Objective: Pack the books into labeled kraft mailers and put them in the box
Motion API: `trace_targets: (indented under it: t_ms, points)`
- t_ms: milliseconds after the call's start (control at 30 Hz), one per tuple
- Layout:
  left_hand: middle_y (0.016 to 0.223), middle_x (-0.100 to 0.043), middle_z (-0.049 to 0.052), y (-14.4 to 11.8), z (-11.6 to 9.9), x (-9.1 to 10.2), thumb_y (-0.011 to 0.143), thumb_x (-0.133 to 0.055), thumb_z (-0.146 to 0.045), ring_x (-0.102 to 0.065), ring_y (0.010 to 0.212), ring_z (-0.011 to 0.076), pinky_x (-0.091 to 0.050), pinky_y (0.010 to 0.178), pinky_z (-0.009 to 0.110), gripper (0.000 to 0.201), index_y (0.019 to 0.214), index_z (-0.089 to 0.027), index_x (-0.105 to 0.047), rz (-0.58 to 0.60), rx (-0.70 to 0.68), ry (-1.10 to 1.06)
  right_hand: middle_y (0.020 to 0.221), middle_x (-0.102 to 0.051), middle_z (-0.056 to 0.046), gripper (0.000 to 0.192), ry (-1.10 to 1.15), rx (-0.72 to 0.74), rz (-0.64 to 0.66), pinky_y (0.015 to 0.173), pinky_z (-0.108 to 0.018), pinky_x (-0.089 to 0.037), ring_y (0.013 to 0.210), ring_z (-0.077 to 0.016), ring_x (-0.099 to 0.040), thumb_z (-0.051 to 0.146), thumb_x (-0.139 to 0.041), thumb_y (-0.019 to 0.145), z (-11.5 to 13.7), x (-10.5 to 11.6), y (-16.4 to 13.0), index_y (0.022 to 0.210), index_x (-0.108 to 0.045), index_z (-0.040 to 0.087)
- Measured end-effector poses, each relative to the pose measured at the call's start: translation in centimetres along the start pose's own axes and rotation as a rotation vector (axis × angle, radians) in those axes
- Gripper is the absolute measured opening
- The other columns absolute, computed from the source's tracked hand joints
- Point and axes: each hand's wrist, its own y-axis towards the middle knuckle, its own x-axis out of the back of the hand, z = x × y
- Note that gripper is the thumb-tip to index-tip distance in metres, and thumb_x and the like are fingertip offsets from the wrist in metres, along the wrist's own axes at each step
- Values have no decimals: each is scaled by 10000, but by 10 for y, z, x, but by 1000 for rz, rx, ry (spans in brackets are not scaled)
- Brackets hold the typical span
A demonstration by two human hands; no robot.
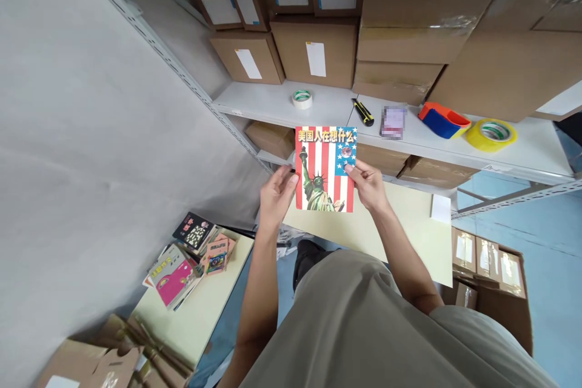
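Observation:
A book [324, 185] with red and white stripes, white stars on blue and a Statue of Liberty on its cover is held up in front of me, cover towards me. My left hand [276, 195] grips its left edge, thumb near the cover. On the opposite edge my right hand [367, 184] pinches it, the thumb lying over the blue part. Behind the book's lower half lies a pale yellow tabletop [400, 218]. Just beyond its top edge, a shelf [334, 110] carries a white tape roll [302, 99] and a black and yellow utility knife [362, 112].
Cardboard boxes [313, 51] line the shelf's back. To the right are a blurred card [393, 121], a red and blue tape dispenser [443, 120] and a yellow tape roll [491, 134]. Book stacks [175, 276] lie on a left side table. An open carton [495, 291] holds parcels at right.

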Motion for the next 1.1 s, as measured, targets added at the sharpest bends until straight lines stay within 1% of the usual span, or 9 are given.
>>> trace_targets:
  t_ms: [100,333,533,667,767,867,933,1000,1100]
  points:
    - [1251,-921,169,5,-3,6,777,-1026,-806,-901,1162,388,-752,1058,533,777,1223,-177,-929,189,213,-143,1209,-933,-68,776,29,-16,13,988,-526,-767,1172,-378,-893,890,-987,747,0,3,-1,1217,-931,275]
    - [1093,-935,146,-13,3,-17,641,-1122,-708,-905,900,303,-765,840,418,736,1106,-165,-945,69,270,-247,1281,-930,-85,771,56,-16,-40,1125,-581,-741,1271,-402,-880,844,-1002,773,-11,8,0,1268,-934,258]
    - [1146,-936,118,-22,1,-39,828,-1011,-656,-906,1027,323,-748,924,416,608,1198,-180,-939,-61,137,-135,1577,-816,-72,751,-211,173,-295,1384,-629,-559,1572,-402,-725,764,-957,865,-20,1,-9,1449,-889,296]
    - [1073,-936,85,-39,8,-60,987,-888,-609,-898,1123,335,-713,1051,427,451,1240,-240,-945,-81,-18,83,1548,-836,-59,675,-298,151,-142,1258,-571,-676,1455,-389,-805,705,-941,907,-24,-31,-31,1457,-876,318]
    - [1099,-937,89,-51,18,-68,968,-917,-609,-900,1146,362,-703,1110,465,391,1196,-293,-957,21,-115,227,1413,-891,-47,622,-306,156,-115,1148,-487,-727,1295,-350,-865,739,-873,969,-25,-44,-37,1418,-868,309]
    - [1459,-869,124,-44,21,-57,934,-959,-653,-772,1497,388,-612,1307,505,566,1368,-292,-914,102,-199,225,1149,-920,-67,627,-265,191,-143,1020,-449,-738,1103,-326,-876,835,-726,1039,-18,-33,-31,1236,-882,261]
    - [1631,-778,139,-29,20,-40,906,-962,-738,-631,1665,389,-539,1388,514,748,1477,-266,-860,8,-191,167,1093,-914,-72,656,-219,188,-103,966,-445,-733,1056,-329,-869,882,-760,994,-9,-18,-26,1177,-880,263]
    - [1605,-793,154,-12,17,-20,866,-945,-840,-674,1620,404,-584,1344,528,845,1452,-238,-861,-36,-92,59,1120,-918,-69,638,-172,164,-40,955,-446,-732,1052,-329,-870,877,-825,954,0,-5,-25,1169,-887,279]
    - [1298,-913,168,2,10,1,786,-991,-860,-873,1266,414,-736,1096,536,808,1238,-194,-924,130,121,-90,1122,-924,-66,615,-132,121,11,943,-453,-739,1055,-333,-876,866,-866,933,10,5,-26,1149,-903,291]
